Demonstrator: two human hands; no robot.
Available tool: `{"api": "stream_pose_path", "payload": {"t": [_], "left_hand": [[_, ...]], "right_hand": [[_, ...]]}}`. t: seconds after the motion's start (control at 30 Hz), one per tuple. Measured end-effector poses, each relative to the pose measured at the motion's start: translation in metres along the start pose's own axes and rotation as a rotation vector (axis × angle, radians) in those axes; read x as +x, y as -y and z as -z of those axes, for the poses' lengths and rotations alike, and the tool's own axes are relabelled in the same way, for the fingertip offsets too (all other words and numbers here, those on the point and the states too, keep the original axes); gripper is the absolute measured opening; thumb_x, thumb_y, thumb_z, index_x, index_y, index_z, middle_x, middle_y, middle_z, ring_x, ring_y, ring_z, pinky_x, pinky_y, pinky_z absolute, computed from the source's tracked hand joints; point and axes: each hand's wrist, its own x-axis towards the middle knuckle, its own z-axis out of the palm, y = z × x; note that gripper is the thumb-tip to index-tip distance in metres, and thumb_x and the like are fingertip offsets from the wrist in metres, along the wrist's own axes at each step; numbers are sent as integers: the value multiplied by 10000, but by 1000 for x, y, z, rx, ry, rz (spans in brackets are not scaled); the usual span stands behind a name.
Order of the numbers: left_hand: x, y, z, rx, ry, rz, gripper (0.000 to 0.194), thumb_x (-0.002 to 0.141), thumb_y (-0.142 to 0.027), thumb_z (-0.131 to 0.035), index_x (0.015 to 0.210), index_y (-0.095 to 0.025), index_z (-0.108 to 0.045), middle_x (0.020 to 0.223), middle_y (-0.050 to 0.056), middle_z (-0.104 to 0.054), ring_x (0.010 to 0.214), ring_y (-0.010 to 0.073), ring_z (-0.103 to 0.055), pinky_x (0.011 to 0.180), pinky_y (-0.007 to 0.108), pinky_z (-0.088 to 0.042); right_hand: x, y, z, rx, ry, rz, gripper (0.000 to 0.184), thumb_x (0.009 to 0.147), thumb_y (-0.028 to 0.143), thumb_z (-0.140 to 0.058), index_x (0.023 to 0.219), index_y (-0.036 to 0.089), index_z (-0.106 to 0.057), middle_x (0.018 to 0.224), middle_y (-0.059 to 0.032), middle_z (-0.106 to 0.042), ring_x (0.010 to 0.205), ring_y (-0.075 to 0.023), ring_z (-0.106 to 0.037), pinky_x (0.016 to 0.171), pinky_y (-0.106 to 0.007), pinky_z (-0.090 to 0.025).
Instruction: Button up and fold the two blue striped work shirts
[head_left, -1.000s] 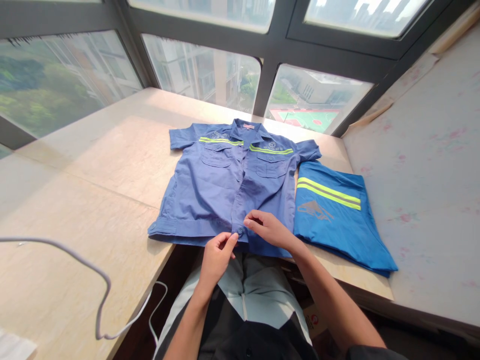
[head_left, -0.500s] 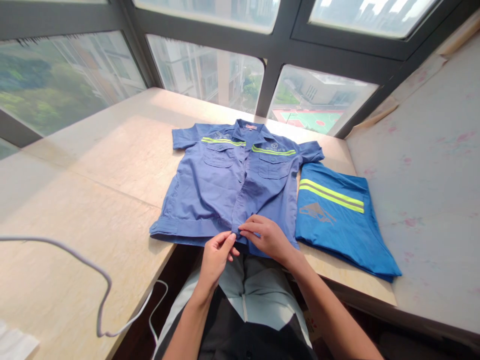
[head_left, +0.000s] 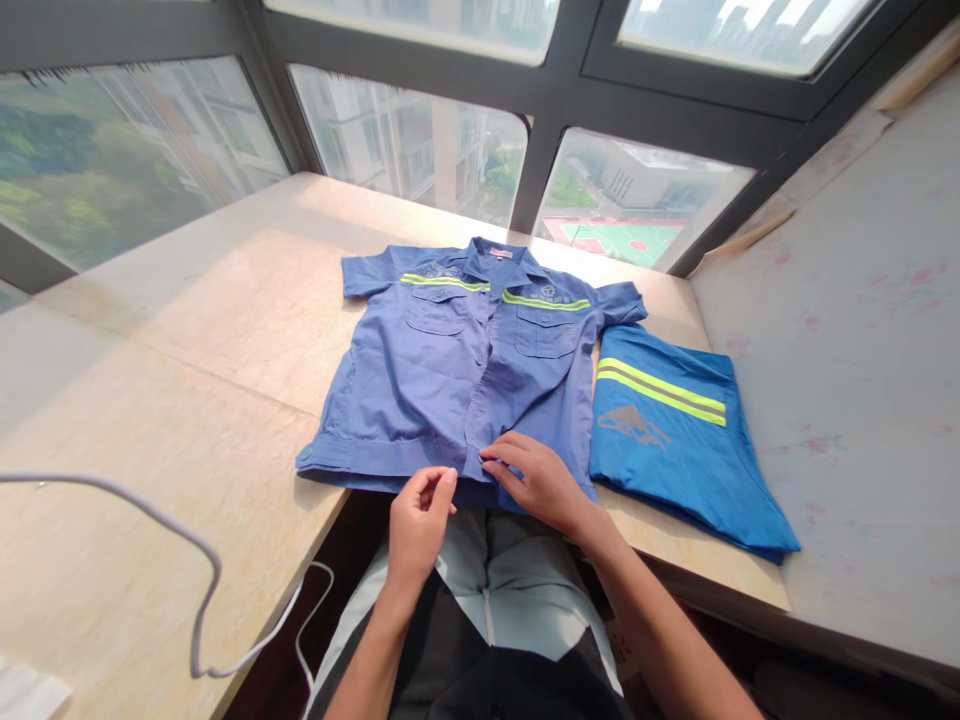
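Note:
A blue short-sleeved work shirt [head_left: 431, 370] lies spread front up, its collar toward the window and its hem at the near edge. Yellow-green stripes cross its chest, above two flapped pockets. My right hand [head_left: 536, 482] pinches the front placket at the hem with thumb and forefinger, by the bottom button [head_left: 481, 458]. Just left of that spot, my left hand [head_left: 420, 520] is closed, thumb against the curled forefinger. Nothing shows between its fingers, and it appears apart from the cloth.
A folded brighter blue garment [head_left: 675, 460] with yellow-green stripes lies right of the shirt, near the papered wall [head_left: 862, 420]. A grey-white cable [head_left: 202, 560] runs over the pale ledge [head_left: 172, 400] at left. Windows stand behind. White paper or cloth [head_left: 30, 690] lies at lower left.
My left hand has let go of the hem and drawn back a little to the left. My right hand stays at the button, and the button end of the placket now shows.

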Motion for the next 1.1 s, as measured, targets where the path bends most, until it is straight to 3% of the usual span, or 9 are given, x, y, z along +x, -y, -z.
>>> {"api": "stream_pose_path", "payload": {"t": [0.07,0.13,0.27,0.4,0.5,0.63,0.8,0.97,1.1], "left_hand": [[2,2,10,167,-162,-188,294,875,-434,-612,953,-153,-656,892,83,-686,697,174,-639,624,283,-515],[8,5,21,377,-226,-418,251,877,-359,-623,1028,-161,-657,1040,117,-681,912,231,-657,791,352,-531],[29,15,41,717,-24,-700,329,873,-298,-649,1185,-194,-653,1286,130,-639,1288,324,-512,1046,486,-401],[47,23,59,786,66,-745,235,928,-220,-539,1079,-237,-718,1189,87,-703,1205,284,-591,985,460,-440],[51,20,77,694,-62,-803,249,932,-186,-508,975,-246,-746,1039,61,-744,1048,228,-667,935,404,-488],[43,18,99,672,-289,-850,228,900,-150,-553,1009,-226,-739,1052,76,-731,1017,224,-673,928,391,-502],[28,36,108,734,-265,-787,242,906,-133,-522,1028,-203,-719,1099,105,-700,1052,239,-648,958,407,-503],[28,43,111,827,-365,-676,438,887,-156,-519,1322,-167,-577,1332,159,-605,1314,292,-511,1080,456,-407],[38,34,114,971,-255,-634,467,864,-121,-470,1304,-210,-598,1396,122,-574,1396,310,-421,1116,517,-305]], "right_hand": [[-4,1,4,0,-5,-5,203,986,268,-532,1100,199,-686,1028,-88,-679,965,-186,-640,857,-300,-514],[-10,0,9,-25,2,-18,240,982,287,-537,1175,212,-658,1112,-101,-665,1046,-208,-629,919,-340,-515],[-30,-13,14,-149,75,-73,463,918,313,-635,1363,227,-541,1346,-141,-571,1252,-277,-545,1050,-463,-469],[-53,-30,14,-274,169,-98,757,803,311,-760,1474,191,-430,1526,-202,-392,1419,-350,-371,1141,-557,-361],[-64,-38,13,-314,179,-85,824,784,295,-769,1508,215,-385,1567,-188,-331,1455,-343,-308,1173,-575,-300],[-69,-41,14,-349,179,-93,889,766,289,-775,1535,208,-336,1578,-184,-304,1465,-332,-287,1184,-591,-266],[-72,-37,18,-372,179,-69,667,838,182,-674,1470,198,-461,1539,-172,-382,1428,-324,-367,1154,-575,-342],[-79,-27,32,-292,85,30,350,945,177,-553,1263,276,-662,1372,-91,-600,1269,-270,-573,1102,-503,-451],[-82,-20,48,-270,-15,42,322,974,169,-500,1212,289,-682,1214,-68,-698,1121,-235,-661,1024,-452,-523]]}}
